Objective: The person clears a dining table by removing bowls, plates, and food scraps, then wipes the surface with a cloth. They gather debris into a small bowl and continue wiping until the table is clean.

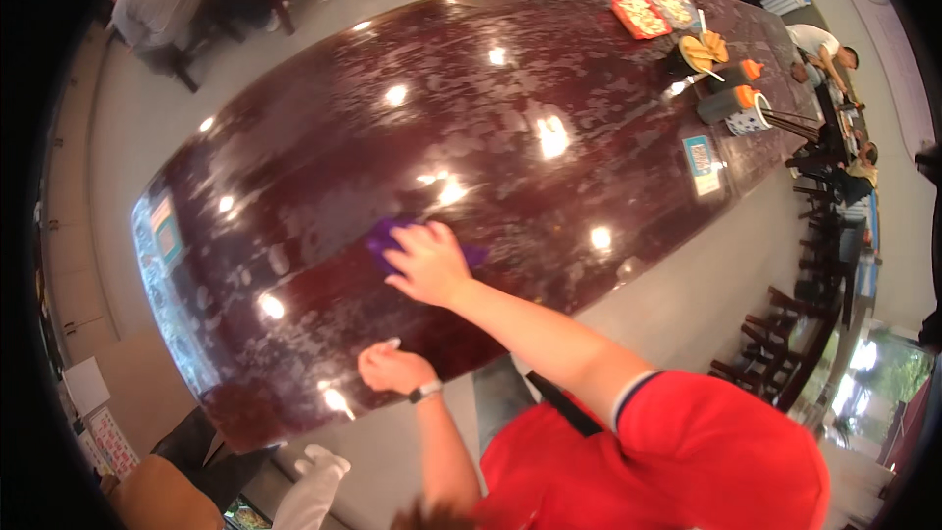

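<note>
A dark red, glossy wooden table (324,132) lies before me, its top streaked with dull, wet-looking smears. My right hand (430,261) presses a purple cloth (386,239) flat on the tabletop, fingers spread over it. The cloth bunches out beyond the fingertips and past the side of the palm. Closer to the table's near edge is my left hand (397,369), its fingers curled and a watch (425,391) on the wrist. Something small and white shows at those fingertips; whether it is held is unclear.
At the table's far right are a red tray of food (640,15), a clear tray (673,6), orange-capped squeeze bottles (725,104) and a patterned chopstick holder (745,121). Printed code cards (700,165) lie on top. A seated person (156,0) is at upper left; chairs (765,346) stand right.
</note>
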`<move>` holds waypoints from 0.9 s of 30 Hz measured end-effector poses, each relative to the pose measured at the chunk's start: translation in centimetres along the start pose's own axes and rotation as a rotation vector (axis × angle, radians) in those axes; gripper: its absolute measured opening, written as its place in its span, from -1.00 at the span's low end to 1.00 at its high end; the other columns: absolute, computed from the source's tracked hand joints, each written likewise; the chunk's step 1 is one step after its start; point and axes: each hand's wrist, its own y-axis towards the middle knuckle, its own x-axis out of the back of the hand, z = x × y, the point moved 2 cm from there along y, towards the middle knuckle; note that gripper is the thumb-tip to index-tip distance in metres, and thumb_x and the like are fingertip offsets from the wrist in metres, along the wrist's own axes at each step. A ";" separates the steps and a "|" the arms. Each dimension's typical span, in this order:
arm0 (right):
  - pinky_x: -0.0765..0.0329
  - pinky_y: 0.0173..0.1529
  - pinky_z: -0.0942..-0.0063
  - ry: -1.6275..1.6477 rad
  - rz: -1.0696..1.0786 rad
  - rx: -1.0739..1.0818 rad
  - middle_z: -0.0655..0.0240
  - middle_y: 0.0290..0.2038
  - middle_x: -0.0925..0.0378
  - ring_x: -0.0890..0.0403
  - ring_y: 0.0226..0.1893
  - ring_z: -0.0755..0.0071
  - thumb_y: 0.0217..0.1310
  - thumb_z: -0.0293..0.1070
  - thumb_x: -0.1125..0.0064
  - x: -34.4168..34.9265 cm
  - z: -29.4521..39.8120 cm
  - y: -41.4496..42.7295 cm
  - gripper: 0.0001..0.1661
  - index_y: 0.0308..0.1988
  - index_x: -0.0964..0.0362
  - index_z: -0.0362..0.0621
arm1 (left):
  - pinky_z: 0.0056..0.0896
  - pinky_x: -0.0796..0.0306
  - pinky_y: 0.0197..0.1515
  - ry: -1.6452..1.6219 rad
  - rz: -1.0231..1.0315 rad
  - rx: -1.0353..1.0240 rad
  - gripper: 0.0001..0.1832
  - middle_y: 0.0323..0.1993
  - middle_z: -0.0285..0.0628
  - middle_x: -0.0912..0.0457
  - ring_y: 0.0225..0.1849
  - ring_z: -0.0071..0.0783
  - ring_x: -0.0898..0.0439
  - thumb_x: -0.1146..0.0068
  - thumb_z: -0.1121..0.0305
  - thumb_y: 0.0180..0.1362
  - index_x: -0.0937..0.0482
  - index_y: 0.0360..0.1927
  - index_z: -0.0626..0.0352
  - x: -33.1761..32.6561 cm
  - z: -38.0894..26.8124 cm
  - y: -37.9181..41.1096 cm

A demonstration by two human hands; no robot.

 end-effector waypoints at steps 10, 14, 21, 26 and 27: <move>0.11 0.45 0.07 -0.143 -0.351 -0.110 0.12 0.32 -0.17 -0.09 0.37 0.11 0.26 -0.31 0.17 -0.9 -8.2 4.8 -0.45 0.22 -0.26 -0.23 | 0.03 -0.28 -0.11 0.222 -0.188 -0.098 -0.65 -0.21 0.00 -0.49 -0.15 0.02 -0.42 0.23 0.23 0.30 -0.48 -0.41 0.27 0.0 1.2 -1.0; 0.11 0.45 0.10 -0.129 -0.467 -0.349 0.13 0.33 -0.16 -0.09 0.37 0.11 0.32 -0.30 0.24 3.2 -17.1 3.7 -0.50 0.20 -0.31 -0.18 | 0.04 -0.25 -0.07 0.305 -0.161 -0.076 -0.65 -0.20 0.01 -0.51 -0.12 0.01 -0.42 0.23 0.22 0.27 -0.52 -0.33 0.27 -0.3 2.0 -1.0; -0.20 0.25 0.17 -0.528 -0.457 -0.498 0.18 0.11 -0.38 -0.32 0.15 0.20 0.29 -0.29 0.18 12.9 -32.3 -5.8 -0.65 -0.05 -0.46 -0.16 | 0.00 -0.27 -0.08 0.288 -0.189 -0.136 -0.69 -0.20 -0.01 -0.53 -0.12 -0.01 -0.44 0.17 0.24 0.25 -0.55 -0.34 0.24 -0.5 2.7 -1.0; -0.28 0.18 0.14 -0.518 -0.674 -0.661 0.12 0.09 -0.39 -0.35 0.13 0.12 0.13 -0.30 0.01 17.0 -43.2 -18.9 -0.67 -0.10 -0.42 -0.18 | -0.01 -0.30 -0.08 0.310 -0.179 -0.125 -0.68 -0.22 0.01 -0.54 -0.12 0.01 -0.45 0.14 0.23 0.24 -0.57 -0.34 0.26 -0.9 3.7 -0.5; -0.28 0.17 0.14 -0.528 -0.688 -0.719 0.11 0.08 -0.39 -0.36 0.12 0.10 0.13 -0.32 0.00 17.3 -45.0 -21.5 -0.67 -0.09 -0.42 -0.18 | -0.02 -0.30 -0.07 0.312 -0.148 -0.096 -0.68 -0.20 0.00 -0.55 -0.11 0.01 -0.45 0.14 0.23 0.24 -0.57 -0.33 0.26 -0.8 3.6 -0.4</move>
